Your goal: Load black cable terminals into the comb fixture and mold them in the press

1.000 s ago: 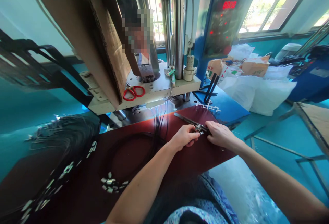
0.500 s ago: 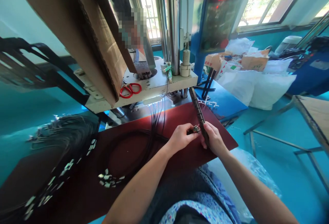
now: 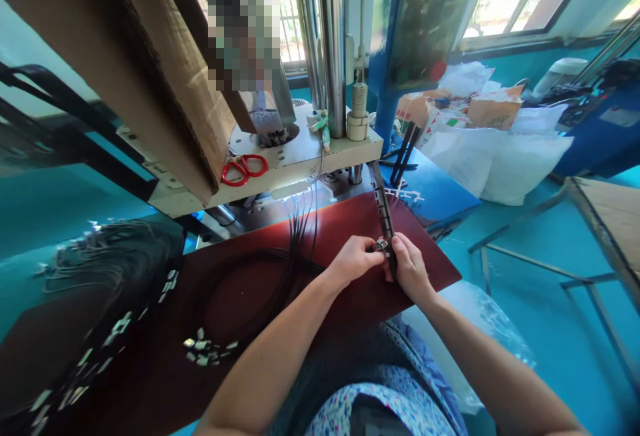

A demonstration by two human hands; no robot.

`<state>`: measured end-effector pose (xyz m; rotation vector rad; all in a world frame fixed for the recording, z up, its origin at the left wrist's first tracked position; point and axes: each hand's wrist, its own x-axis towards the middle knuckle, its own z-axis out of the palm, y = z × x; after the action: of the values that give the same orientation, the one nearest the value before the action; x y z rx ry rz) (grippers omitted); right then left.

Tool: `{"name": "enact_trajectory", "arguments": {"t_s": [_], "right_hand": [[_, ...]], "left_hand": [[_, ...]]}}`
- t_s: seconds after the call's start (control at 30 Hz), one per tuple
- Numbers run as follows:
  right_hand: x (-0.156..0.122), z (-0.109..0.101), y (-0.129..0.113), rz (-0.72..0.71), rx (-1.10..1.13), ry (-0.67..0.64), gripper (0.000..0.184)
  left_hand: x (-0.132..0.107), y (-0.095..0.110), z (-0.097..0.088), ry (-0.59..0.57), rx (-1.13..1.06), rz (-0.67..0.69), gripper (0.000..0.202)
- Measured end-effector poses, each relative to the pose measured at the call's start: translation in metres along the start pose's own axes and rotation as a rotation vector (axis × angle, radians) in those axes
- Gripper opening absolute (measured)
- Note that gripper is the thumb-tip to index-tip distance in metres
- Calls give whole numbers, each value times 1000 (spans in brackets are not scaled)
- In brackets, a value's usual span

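Observation:
My left hand (image 3: 356, 261) is closed in a pinch on a small cluster of metal connectors (image 3: 381, 245), held against the side of a dark slotted bar (image 3: 382, 206). My right hand (image 3: 411, 268) wraps round the near end of that long, narrow bar. The bar slants away over the brown board (image 3: 343, 219), its far end near the press. Whether the connectors sit in its slots I cannot tell. Left of my hands, a bundle of thin black cables (image 3: 296, 233) runs from under the press and coils on the board, with whitish connector ends (image 3: 203, 349) at the near side.
The press bed (image 3: 300, 173) stands ahead, with red-handled scissors (image 3: 243, 169) and a cardboard sheet (image 3: 193, 83) on its left. More cables (image 3: 135, 249) lie at far left. A blue table (image 3: 440, 186) is behind right, a metal-framed stand (image 3: 595, 223) at right. Another person, blurred, is behind the press.
My left hand has brought the connectors up against the bar, where a small gap showed before. The view has shifted slightly. My right hand keeps its grip on the bar.

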<state>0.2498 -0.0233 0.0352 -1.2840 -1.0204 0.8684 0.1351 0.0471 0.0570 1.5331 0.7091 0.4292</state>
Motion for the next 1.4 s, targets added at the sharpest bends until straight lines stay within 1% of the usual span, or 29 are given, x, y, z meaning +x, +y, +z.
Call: {"name": "enact_trajectory", "arguments": {"t_s": [0.1,0.23,0.3,0.37,0.47,0.53,0.6,0.63,0.7,0.8,0.97,1.03,1.1,1.17,1.3,1.33,1.4], "right_hand": [[1,1,3,-16,-43,-3,32],[3,2,6,-38,-135,-10,33],[4,2,5,-9,-95,-42,34],[4,1,3,19,-28,-55,34],[3,-2,2,23,6,-42,34],[2,-3,4,26,27,-41,33],[3,-4,6,38,69,-38,37],[3,-4,7,44,88,-36,42],[3,-4,9,56,108,-30,48],[4,-4,9,66,102,-27,50],[5,-3,8,56,43,-41,50],[6,-2,7,59,7,-47,51],[6,-2,7,67,-31,-48,52],[6,-1,7,72,-63,-47,53],[6,-2,9,83,-28,-53,53],[6,-3,10,88,-4,-54,53],[5,-3,9,89,33,-56,52]], "left_hand": [[1,0,1,5,17,17,15],[0,-3,0,70,59,32,16],[-1,-3,-4,58,24,18,20],[-2,-1,-8,25,-63,-16,27],[-1,4,-14,9,-173,-57,37],[1,5,-15,8,-182,-69,37],[2,4,-13,29,-111,-55,33],[2,4,-12,56,-41,-36,30],[2,4,-10,121,144,10,25],[-1,7,-7,191,387,46,22],[-7,12,0,315,627,61,16],[-9,12,3,347,666,78,14],[-9,10,4,348,640,95,15],[-9,7,2,338,569,101,16],[-3,2,-7,259,364,120,18],[-1,2,-10,264,303,143,19],[3,3,-16,307,175,184,20]]}}
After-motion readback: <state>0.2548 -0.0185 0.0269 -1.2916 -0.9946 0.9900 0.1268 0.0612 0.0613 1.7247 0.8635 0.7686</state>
